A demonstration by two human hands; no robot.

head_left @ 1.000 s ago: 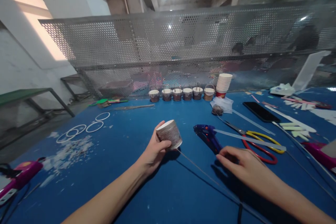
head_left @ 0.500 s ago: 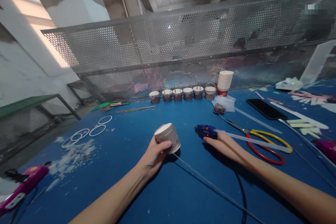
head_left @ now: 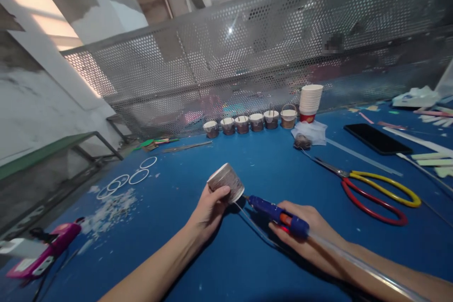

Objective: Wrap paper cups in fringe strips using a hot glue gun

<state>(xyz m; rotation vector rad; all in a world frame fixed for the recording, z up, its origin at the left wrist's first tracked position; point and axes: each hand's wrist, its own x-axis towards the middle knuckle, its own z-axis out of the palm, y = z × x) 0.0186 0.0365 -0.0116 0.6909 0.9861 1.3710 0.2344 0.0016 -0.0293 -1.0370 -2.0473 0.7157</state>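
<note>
A small paper cup [head_left: 226, 182] wrapped in grey-brown cord is tilted in my left hand [head_left: 208, 210], thumb across its side. My right hand [head_left: 300, 226] is closed on a blue glue gun [head_left: 276, 212] with a long clear glue stick out of its back. The gun's tip is at the cup's lower right rim; whether it touches, I cannot tell. A loose strand of cord [head_left: 255, 227] runs from the cup's bottom down to the right, passing under the gun.
Several wrapped cups [head_left: 256, 122] line the back near a cup stack [head_left: 310, 101]. Scissors [head_left: 343, 173] and a phone [head_left: 377, 138] lie right. White rings [head_left: 138, 177], scraps and a magenta power strip [head_left: 53, 250] are left.
My right hand has brought the glue gun left and down to the cup, turning its tip toward the rim. The view has shifted slightly. My left hand still holds the cup.
</note>
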